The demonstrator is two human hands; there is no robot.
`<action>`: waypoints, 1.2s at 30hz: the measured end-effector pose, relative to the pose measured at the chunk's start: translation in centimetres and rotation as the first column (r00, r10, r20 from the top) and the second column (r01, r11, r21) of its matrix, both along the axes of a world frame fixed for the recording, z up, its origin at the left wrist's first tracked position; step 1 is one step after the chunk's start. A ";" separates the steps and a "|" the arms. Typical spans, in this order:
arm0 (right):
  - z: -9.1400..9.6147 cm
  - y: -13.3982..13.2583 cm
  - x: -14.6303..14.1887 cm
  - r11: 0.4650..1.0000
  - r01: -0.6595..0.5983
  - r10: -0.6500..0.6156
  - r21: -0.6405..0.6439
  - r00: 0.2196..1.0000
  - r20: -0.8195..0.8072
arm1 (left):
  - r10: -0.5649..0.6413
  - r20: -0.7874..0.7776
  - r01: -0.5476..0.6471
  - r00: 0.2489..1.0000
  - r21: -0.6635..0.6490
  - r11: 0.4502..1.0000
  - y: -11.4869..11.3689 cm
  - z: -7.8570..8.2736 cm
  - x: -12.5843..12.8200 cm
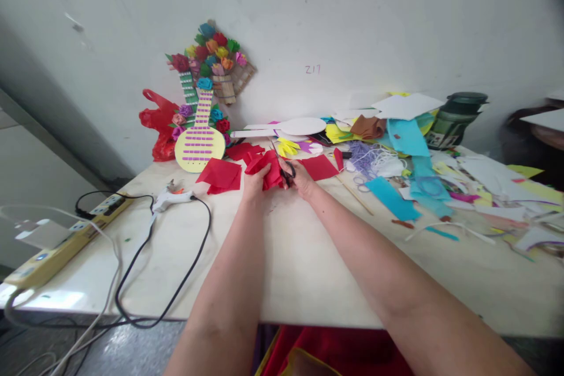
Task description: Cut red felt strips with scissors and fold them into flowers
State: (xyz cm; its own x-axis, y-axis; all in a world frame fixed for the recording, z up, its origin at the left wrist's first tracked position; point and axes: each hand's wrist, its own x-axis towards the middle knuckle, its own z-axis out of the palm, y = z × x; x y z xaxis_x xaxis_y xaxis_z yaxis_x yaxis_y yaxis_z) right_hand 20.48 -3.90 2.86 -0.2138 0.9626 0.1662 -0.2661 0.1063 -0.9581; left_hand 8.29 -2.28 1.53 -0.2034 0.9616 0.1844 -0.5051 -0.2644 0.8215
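My left hand (256, 180) is closed on a folded piece of red paper (269, 163) above the middle of the table. In my right hand (300, 178) are scissors (288, 170) with black handles, their blades up against the red paper. Fingers partly hide the handles. More red paper lies around the hands: a square sheet (220, 175) to the left, another sheet (319, 168) to the right, and some behind. A thin wooden stick (356, 195) rests right of my right hand.
A yellow paper instrument (200, 148) with paper flowers leans at the back left. Left are a glue gun (171, 198), its black cord and a power strip (66, 255). Blue paper (392, 198), purple yarn (363, 158), scraps and a green bottle (456, 120) crowd the right. A person sits far right.
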 end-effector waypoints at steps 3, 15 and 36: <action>0.1 -0.1 -0.1 1.000 0.015 -0.016 -0.010 1.000 -0.019 | 0.008 0.003 -0.008 1.000 0.006 1.000 0.1 -0.1 0.0; -0.3 0.4 -0.3 0.995 0.093 -0.094 -0.041 0.995 -0.029 | 0.022 0.009 -0.022 1.000 -0.002 1.000 0.0 -0.2 0.0; 2.0 0.1 2.2 0.997 -0.069 0.070 -0.019 0.997 0.038 | 0.226 0.162 -0.226 0.961 -0.017 0.974 0.4 -0.1 -1.3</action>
